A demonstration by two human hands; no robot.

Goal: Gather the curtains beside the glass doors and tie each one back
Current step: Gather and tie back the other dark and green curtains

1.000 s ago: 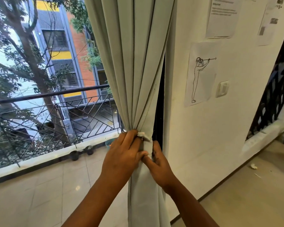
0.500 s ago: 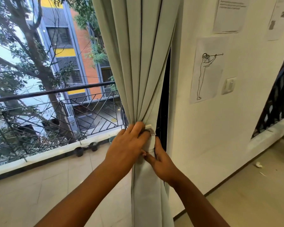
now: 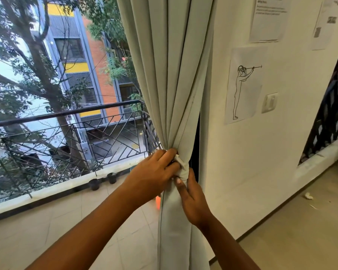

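A pale grey-green curtain (image 3: 176, 78) hangs gathered into folds beside the glass door, pinched in at waist height by a tie-back band (image 3: 183, 169) of the same cloth. My left hand (image 3: 154, 176) grips the gathered curtain at the band from the left, fingers curled over it. My right hand (image 3: 191, 199) sits just below and to the right, its thumb and fingers pinching the band's lower edge. Below the band the curtain falls straight down between my forearms.
A white wall (image 3: 261, 152) with taped paper sheets and a light switch (image 3: 269, 102) stands right of the curtain. Through the glass lie a tiled balcony, a black metal railing (image 3: 66, 133) and small dark pots (image 3: 95, 184). A black grille is at far right.
Both hands stay at the tie-back band. My left hand has shifted slightly over the band and my right thumb has moved up against its lower edge. The camera has drifted a little.
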